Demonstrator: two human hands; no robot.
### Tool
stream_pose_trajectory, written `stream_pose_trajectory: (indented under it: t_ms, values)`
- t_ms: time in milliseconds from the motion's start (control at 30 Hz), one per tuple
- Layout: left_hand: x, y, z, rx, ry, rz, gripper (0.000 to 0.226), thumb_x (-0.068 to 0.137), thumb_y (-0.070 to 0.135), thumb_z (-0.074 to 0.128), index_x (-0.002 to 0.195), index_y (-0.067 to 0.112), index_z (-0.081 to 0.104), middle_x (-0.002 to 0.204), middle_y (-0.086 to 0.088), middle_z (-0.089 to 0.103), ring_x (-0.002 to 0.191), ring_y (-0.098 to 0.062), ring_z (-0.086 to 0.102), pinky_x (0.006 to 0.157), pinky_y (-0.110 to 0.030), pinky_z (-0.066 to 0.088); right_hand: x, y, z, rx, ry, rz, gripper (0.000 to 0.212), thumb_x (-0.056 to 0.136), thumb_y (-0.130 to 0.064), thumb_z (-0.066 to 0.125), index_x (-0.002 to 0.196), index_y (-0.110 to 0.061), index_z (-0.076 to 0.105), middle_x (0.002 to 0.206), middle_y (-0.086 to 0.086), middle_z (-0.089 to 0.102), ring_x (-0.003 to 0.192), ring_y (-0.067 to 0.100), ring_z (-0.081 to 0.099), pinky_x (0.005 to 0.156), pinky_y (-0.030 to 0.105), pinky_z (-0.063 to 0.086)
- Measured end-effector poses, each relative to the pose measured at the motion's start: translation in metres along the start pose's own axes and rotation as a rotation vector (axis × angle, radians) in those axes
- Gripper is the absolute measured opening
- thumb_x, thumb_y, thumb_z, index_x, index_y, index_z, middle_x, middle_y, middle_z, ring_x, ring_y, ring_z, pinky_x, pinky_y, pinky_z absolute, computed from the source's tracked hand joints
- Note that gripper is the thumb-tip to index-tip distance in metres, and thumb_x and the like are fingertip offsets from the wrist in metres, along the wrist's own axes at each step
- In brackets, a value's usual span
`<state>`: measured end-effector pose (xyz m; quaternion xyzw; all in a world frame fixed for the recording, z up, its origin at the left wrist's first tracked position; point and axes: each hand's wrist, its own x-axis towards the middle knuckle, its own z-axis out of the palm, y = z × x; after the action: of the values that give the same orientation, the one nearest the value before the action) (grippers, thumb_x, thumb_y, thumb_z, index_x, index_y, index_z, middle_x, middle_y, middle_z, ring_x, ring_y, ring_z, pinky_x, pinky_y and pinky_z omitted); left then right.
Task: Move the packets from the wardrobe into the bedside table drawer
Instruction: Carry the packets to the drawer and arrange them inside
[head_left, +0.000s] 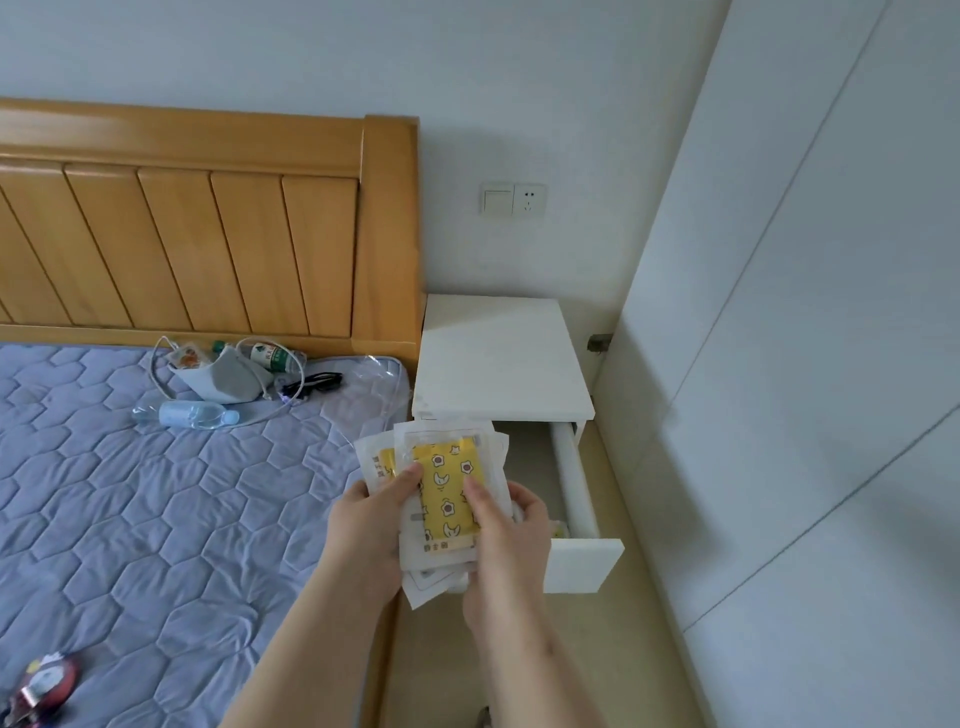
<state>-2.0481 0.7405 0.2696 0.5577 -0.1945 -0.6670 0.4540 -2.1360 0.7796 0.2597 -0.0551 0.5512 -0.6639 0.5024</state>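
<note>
Holding a fanned stack of packets (449, 488), both grips are closed on it: left grip (371, 525) at its left edge, right grip (501, 540) with thumb on the yellow top one. Just beyond, under the stack's far edge, the drawer (584, 564) stands open. Packets look fetched but not yet dropped in.

The person's left hand (369, 525) and right hand (506, 530) are bare. The left forearm (291, 660) and right forearm (530, 665) are bare as well, uncovered down to the view's bottom edge.
</note>
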Motion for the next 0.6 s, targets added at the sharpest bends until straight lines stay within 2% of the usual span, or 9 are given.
stream_pose_trajectory:
  t_ms: [133,233,367,600]
  values:
    - [0.055,0.008,0.034,-0.043,0.017,-0.015,0.012,0.086,0.010,0.066,0.096,0.005,0.059,0.094,-0.017,0.070,0.079,-0.033,0.068,0.070,-0.050,0.055,0.065,-0.012,0.020,-0.055,0.005,0.021,0.030,0.078,-0.008,0.075,0.096,-0.017,0.052,0.090,0.009,0.067,0.073,0.022,0.069,0.056,0.030,0.057]
    - [0.093,0.011,0.057,-0.083,0.046,-0.040,0.019,0.089,0.017,0.064,0.102,0.004,0.058,0.097,-0.018,0.070,0.083,-0.034,0.069,0.072,-0.050,0.056,0.109,-0.022,0.031,-0.099,-0.002,0.047,0.027,0.082,-0.008,0.071,0.098,-0.016,0.052,0.088,0.009,0.067,0.068,0.020,0.068,0.053,0.028,0.056]
    - [0.139,0.002,0.069,-0.123,0.104,-0.112,0.027,0.094,0.029,0.056,0.109,0.007,0.061,0.096,-0.014,0.072,0.082,-0.031,0.071,0.069,-0.047,0.058,0.153,-0.020,0.035,-0.215,-0.008,0.070,0.023,0.083,-0.010,0.070,0.097,-0.015,0.052,0.088,0.008,0.067,0.069,0.020,0.067,0.057,0.030,0.054]
    - [0.193,-0.020,0.055,-0.057,0.130,-0.230,0.010,0.094,0.019,0.056,0.097,0.009,0.058,0.094,-0.014,0.072,0.087,-0.034,0.069,0.079,-0.054,0.055,0.205,0.017,0.033,-0.381,0.031,0.175,0.013,0.086,-0.013,0.068,0.086,-0.012,0.055,0.084,0.008,0.067,0.072,0.023,0.065,0.071,0.041,0.055]
